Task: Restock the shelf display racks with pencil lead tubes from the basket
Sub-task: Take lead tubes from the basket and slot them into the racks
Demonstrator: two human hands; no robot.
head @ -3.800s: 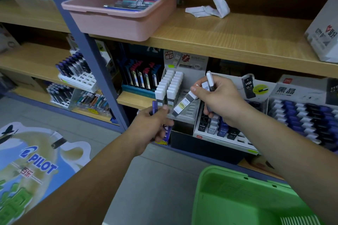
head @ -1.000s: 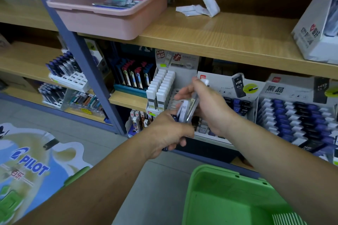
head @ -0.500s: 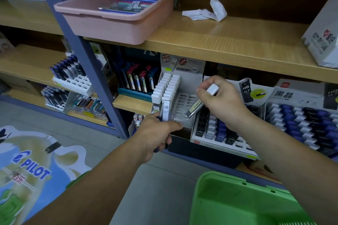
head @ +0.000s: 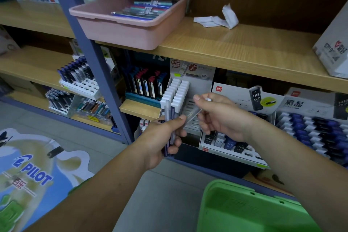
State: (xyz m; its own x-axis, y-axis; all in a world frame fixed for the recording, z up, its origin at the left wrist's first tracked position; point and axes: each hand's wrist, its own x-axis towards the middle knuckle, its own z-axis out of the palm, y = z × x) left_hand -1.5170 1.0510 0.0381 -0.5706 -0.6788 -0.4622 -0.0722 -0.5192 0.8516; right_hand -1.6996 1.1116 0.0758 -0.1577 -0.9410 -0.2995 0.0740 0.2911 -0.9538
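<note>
My left hand grips a small upright bundle of pencil lead tubes in front of the lower shelf. My right hand pinches one clear tube with a white cap, slanted, its lower end close to the left thumb. Just behind both hands stands a white display rack with two rows of white-capped tubes on its left side and bare slots on its right. The green basket sits at the bottom right; its inside is mostly out of view.
A second rack with black, grey and blue HB 0.7 tubes stands right of the white one, and a third with blue and white tubes further right. A pink bin overhangs the upper wooden shelf. A blue upright post divides the shelving.
My right hand has dropped slightly and brought its single tube nearer to the left hand. The left hand has shifted right with its bundle, raised a little in front of the white rack.
</note>
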